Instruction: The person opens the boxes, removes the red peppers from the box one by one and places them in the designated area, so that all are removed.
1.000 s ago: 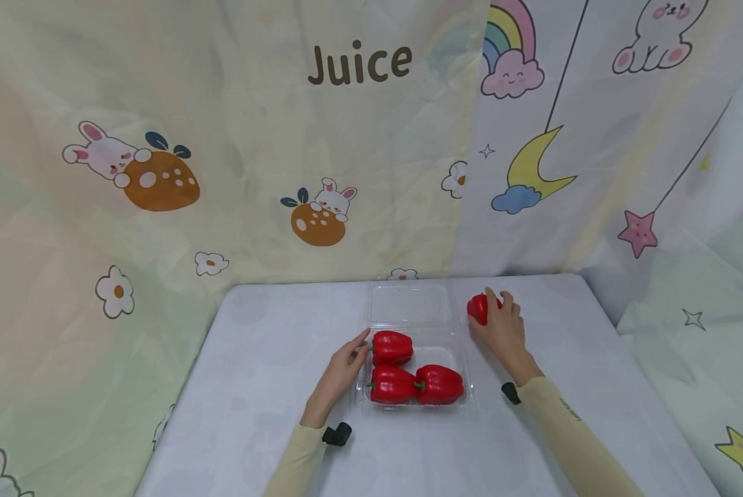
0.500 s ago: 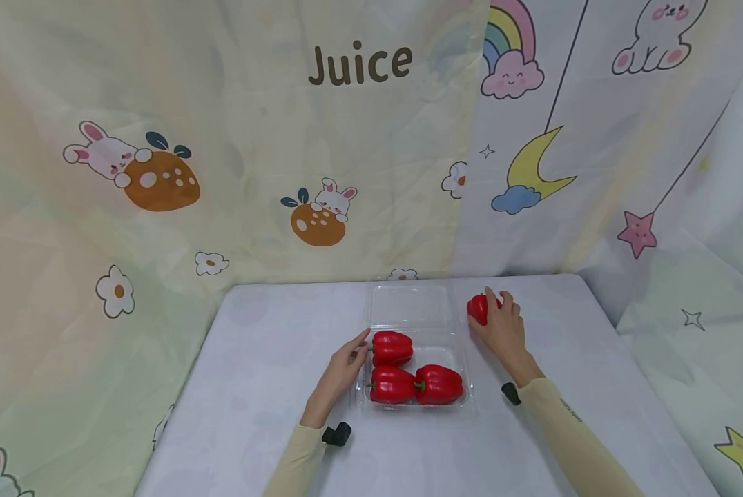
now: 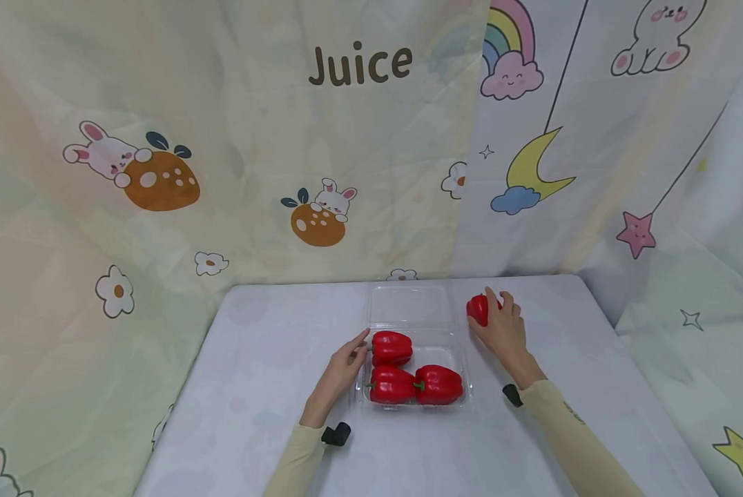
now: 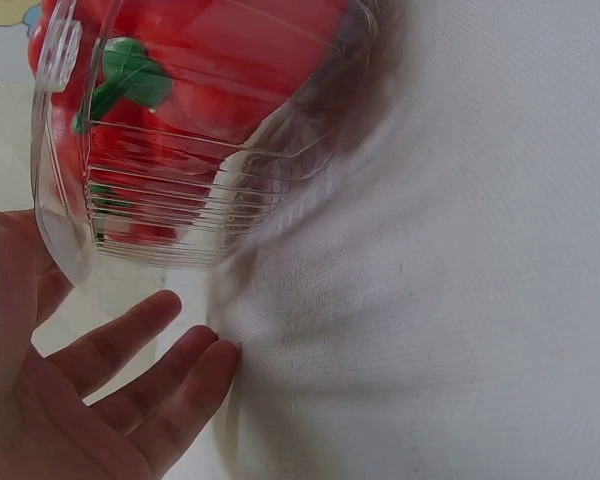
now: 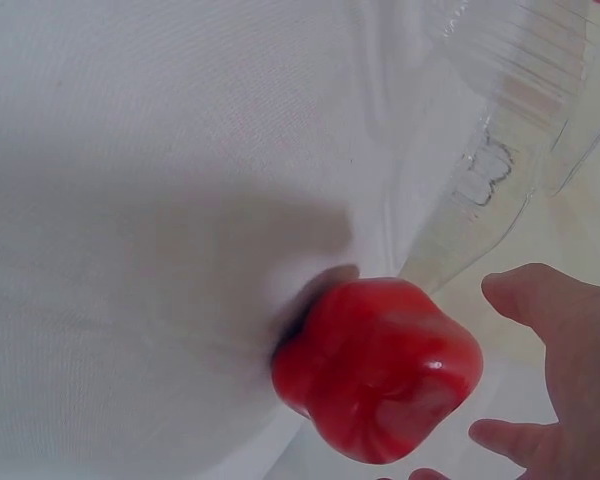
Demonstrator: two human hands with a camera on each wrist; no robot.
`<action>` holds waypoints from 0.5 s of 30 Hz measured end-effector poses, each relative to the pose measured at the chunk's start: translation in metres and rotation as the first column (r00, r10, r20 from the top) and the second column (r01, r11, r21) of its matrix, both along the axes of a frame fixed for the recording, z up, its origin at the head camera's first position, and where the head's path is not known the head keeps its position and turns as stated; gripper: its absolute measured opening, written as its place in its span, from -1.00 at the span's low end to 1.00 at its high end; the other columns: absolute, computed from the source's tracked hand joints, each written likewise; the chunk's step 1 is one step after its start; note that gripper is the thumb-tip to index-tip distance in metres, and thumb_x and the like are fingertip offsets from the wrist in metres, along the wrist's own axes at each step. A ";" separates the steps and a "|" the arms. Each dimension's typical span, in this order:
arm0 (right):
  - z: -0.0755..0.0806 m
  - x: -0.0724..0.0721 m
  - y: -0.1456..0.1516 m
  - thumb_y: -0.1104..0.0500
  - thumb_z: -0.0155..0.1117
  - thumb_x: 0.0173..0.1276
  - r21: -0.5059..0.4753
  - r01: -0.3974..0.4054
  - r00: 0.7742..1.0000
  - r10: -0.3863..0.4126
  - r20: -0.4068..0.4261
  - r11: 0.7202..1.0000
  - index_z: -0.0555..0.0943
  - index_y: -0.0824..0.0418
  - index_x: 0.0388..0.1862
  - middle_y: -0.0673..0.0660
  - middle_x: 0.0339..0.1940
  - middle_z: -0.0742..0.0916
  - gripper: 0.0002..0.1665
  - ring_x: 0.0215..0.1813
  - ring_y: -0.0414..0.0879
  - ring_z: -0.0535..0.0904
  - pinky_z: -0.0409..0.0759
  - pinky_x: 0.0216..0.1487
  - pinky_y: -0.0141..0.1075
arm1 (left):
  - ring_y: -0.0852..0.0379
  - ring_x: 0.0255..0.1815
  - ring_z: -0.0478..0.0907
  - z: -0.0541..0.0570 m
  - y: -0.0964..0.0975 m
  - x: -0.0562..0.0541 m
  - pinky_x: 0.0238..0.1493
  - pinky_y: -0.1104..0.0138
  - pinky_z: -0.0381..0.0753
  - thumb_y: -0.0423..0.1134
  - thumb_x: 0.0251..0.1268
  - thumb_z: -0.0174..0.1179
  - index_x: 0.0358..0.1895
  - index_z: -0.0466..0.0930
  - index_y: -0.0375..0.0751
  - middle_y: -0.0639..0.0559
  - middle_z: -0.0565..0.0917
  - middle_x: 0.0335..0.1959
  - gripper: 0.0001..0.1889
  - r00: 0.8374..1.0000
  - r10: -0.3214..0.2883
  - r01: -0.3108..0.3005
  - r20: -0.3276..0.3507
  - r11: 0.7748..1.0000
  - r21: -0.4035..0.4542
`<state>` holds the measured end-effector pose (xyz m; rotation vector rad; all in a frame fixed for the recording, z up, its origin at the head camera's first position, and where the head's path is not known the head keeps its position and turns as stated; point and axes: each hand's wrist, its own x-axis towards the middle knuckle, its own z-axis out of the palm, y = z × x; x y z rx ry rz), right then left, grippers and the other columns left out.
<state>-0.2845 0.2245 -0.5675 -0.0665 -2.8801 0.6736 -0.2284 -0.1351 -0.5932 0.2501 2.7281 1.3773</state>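
Note:
A clear plastic clamshell box (image 3: 449,353) lies with its lid (image 3: 411,306) folded back. Inside are three red bell peppers: one at the back left (image 3: 392,348), one at the front left (image 3: 391,384) and one at the front right (image 3: 440,384). My left hand (image 3: 339,373) rests along the box's left side, its fingers loosely extended. To the right of the lid, my right hand (image 3: 502,331) reaches over a fourth bell pepper (image 5: 375,370) on the table. In the right wrist view, the thumb (image 5: 525,288) and fingers (image 5: 510,437) spread beside that pepper, with a gap at the thumb.
The table (image 3: 266,359) wears a white cloth. Behind it hangs a printed curtain (image 3: 253,138) with cartoon rabbits and fruit. Black cameras sit on the left wrist (image 3: 337,434) and right wrist (image 3: 512,395). The box's back right compartment is bare.

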 end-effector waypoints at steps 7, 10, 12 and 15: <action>0.001 0.002 0.000 0.02 0.40 0.25 0.004 -0.005 1.000 0.005 -0.001 1.000 0.13 0.27 0.55 0.50 0.45 0.24 0.00 0.37 0.47 0.25 0.52 0.18 0.37 | -0.12 0.17 0.64 0.000 0.000 0.000 0.17 -0.02 0.66 -0.04 0.59 -0.01 0.54 0.27 0.19 -0.16 0.59 0.28 -0.48 1.000 -0.003 0.003 0.004 1.000 0.004; 0.000 0.003 -0.001 0.01 0.38 0.27 0.005 -0.008 1.000 0.008 -0.007 1.000 0.14 0.25 0.54 0.50 0.44 0.25 -0.02 0.36 0.47 0.26 0.52 0.17 0.37 | -0.11 0.17 0.64 0.000 0.000 0.000 0.17 -0.01 0.66 -0.04 0.59 -0.01 0.54 0.27 0.20 -0.16 0.59 0.29 -0.49 1.000 -0.005 0.005 0.002 1.000 0.006; 0.001 0.004 -0.002 0.01 0.37 0.27 0.003 -0.009 1.000 0.009 -0.012 1.000 0.15 0.25 0.54 0.50 0.44 0.26 -0.03 0.36 0.47 0.26 0.52 0.17 0.38 | -0.11 0.17 0.64 0.000 0.000 0.000 0.17 -0.01 0.66 -0.04 0.59 -0.01 0.54 0.27 0.20 -0.16 0.59 0.28 -0.49 1.000 -0.006 0.006 0.001 1.000 0.007; 0.002 0.005 -0.003 0.01 0.37 0.27 0.002 -0.011 1.000 0.011 -0.020 1.000 0.16 0.24 0.53 0.50 0.43 0.26 -0.04 0.35 0.46 0.26 0.51 0.17 0.38 | -0.11 0.17 0.64 0.001 0.000 0.000 0.17 -0.02 0.66 -0.04 0.59 -0.01 0.54 0.27 0.19 -0.16 0.60 0.28 -0.49 1.000 -0.005 0.005 0.001 1.000 0.009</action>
